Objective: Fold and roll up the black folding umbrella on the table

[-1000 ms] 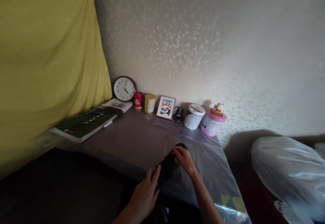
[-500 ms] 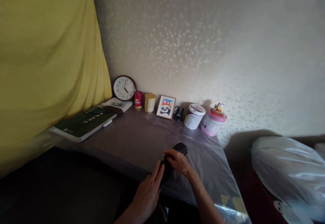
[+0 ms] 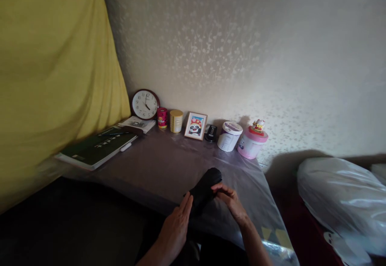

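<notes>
A black, elongated bundle (image 3: 206,186), perhaps folded cloth, lies slanted at the front edge of the covered table. My left hand (image 3: 177,222) rests against its lower left side, fingers stretched and lying on it. On the right side of the bundle, my right hand (image 3: 231,202) pinches its edge between thumb and fingers. The lower end of the bundle fades into the dark below the table edge.
Along the wall on the table (image 3: 157,161) stand a clock (image 3: 145,104), a pink can (image 3: 162,118), a yellow-lidded can (image 3: 176,121), a framed panda picture (image 3: 196,125), a white tub (image 3: 229,136) and a pink tub (image 3: 251,143). Books (image 3: 96,147) lie left.
My right hand has moved from the top of the black bundle to its right side, uncovering more of it. My left hand has barely moved. The view has shifted slightly.
</notes>
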The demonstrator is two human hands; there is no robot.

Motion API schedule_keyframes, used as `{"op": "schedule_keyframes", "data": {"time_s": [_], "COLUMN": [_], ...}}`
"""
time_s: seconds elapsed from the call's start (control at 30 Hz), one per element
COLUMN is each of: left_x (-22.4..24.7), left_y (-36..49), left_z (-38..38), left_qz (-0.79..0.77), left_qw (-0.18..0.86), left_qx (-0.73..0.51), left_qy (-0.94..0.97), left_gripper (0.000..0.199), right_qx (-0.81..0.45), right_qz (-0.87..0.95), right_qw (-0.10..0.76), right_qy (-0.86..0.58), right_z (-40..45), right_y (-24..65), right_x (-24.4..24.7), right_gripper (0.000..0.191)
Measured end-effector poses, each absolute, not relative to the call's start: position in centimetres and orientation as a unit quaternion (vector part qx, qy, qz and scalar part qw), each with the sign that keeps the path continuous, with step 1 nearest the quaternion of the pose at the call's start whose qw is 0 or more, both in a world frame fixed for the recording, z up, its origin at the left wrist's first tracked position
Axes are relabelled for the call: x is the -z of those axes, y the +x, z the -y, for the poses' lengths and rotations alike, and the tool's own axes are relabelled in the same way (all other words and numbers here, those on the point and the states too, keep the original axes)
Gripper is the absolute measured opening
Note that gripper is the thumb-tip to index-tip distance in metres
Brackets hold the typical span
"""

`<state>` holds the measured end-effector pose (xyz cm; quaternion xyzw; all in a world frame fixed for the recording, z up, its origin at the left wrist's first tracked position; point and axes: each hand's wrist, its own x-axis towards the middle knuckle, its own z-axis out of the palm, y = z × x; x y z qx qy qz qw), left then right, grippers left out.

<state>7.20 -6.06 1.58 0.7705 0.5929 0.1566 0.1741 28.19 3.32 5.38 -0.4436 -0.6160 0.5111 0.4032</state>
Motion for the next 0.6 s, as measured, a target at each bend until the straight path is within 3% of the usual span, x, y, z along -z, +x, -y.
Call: {"op": "schedule_keyframes", "data": {"time_s": [0.2, 0.37, 0.5, 0.6], "left_x": [-0.6, -0.5, -1.2, -2.2], "left_y": [7.1, 7.0, 6.3, 5.3], "left_z": [6.0, 6.0, 5.3, 4.3], "left_qz": [-0.592, -0.588, -0.577, -0.587], "left_qw": [0.155, 0.179, 0.242, 0.345], "left_qx": [-0.185, -0.209, -0.272, -0.307], "left_qy": [0.769, 0.760, 0.731, 0.665], "left_gripper": [0.076, 0.071, 0.067, 0.058], "right_qx": [-0.437, -0.415, -0.399, -0.392], "right_qz": [0.537, 0.523, 0.542, 0.550], "right_qw": [0.482, 0.468, 0.451, 0.448], "right_qy": [-0.537, -0.579, -0.586, -0.585], "right_z": [-3.3, -2.7, -2.5, -2.4], "right_y": [33.5, 34.8, 35.1, 35.1], "right_x": [-3.7, -1.1, 0.3, 0.4], "right_gripper": [0.034, 0.037, 0.038, 0.038]}}
